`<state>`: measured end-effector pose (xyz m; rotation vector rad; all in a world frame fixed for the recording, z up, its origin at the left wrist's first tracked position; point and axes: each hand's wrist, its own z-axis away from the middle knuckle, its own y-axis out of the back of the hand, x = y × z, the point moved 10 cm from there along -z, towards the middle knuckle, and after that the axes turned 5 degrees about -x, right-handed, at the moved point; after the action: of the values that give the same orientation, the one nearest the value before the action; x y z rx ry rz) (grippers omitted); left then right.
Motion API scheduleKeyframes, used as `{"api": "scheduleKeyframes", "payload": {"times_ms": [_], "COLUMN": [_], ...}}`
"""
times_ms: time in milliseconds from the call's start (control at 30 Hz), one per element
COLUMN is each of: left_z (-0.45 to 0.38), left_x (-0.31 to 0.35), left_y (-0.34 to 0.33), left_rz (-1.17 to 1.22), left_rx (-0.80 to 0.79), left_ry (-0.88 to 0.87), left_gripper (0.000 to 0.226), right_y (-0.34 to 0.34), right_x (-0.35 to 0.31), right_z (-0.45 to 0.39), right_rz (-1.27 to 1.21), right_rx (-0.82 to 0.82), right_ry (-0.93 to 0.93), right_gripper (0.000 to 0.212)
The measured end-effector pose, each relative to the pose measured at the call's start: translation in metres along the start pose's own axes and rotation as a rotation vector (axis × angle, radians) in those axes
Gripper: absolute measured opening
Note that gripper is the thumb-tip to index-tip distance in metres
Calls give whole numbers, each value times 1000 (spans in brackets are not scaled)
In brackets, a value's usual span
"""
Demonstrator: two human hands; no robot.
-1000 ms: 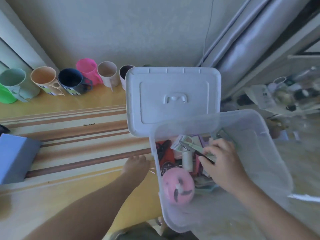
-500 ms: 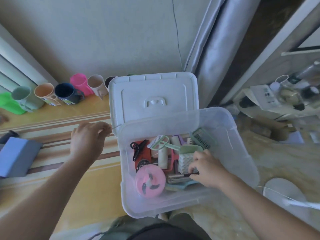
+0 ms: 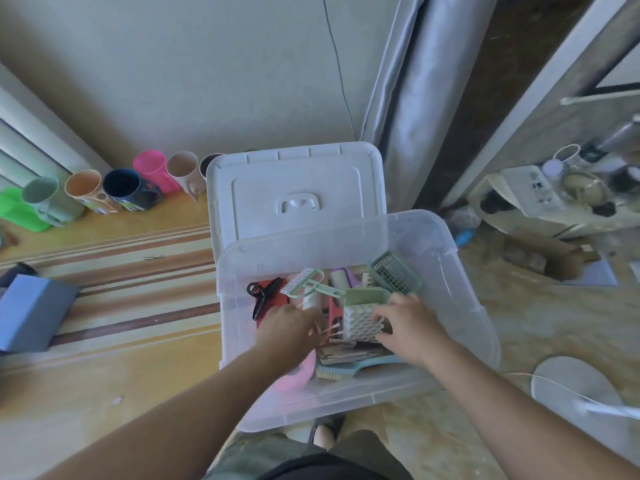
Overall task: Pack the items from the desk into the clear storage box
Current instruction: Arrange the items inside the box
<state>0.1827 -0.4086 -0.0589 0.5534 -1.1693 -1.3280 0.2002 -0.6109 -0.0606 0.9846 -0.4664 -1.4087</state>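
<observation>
Head view, both hands in the clear box [image 3: 460,271], left hand [image 3: 285,323] grip unclear, right hand [image 3: 408,327] gripping white holder [image 3: 360,323], pink disc [image 3: 298,375] half hidden.

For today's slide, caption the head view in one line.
Both hands reach into the clear storage box, arranging packed items.

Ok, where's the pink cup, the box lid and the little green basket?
pink cup [image 3: 151,170], head view, on its side wall below the rim.
box lid [image 3: 298,188], head view, on the flat top just above its handle.
green basket [image 3: 394,277], head view, on its slotted bottom, inside the clear box.
</observation>
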Motion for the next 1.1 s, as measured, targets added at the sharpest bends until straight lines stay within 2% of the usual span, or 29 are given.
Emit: {"api": "scheduleKeyframes", "payload": {"times_ms": [100,300,467,567,700,833,967,1100], "left_z": [-8,-19,-2,23,66,118,170,213], "left_x": [22,54,37,14,-55,-159,-268,-374], "left_y": [-14,-12,8,39,95,134,142,125], "left_rz": [38,77,31,64,114,147,179,192], "left_rx": [-24,15,59,184,396,516,508,414], "left_ry": [-31,-124,-121,-108,9,215,455,644], "left_gripper": [16,26,41,58,63,61,58,62], "right_y": [-5,-14,-7,6,27,41,45,22], "right_x": [1,12,-3,-36,-111,-204,-309,-402], "right_z": [7,16,11,3,-17,-42,-69,-116], "right_rz": [-45,-79,-75,-116,-196,-169,-167,-45], "right_rx": [-21,-67,-40,64,229,283,304,178], "right_ry": [-1,-62,-10,95,298,411,536,535], "right_gripper": [34,41,75,85,69,54,46,46]}}
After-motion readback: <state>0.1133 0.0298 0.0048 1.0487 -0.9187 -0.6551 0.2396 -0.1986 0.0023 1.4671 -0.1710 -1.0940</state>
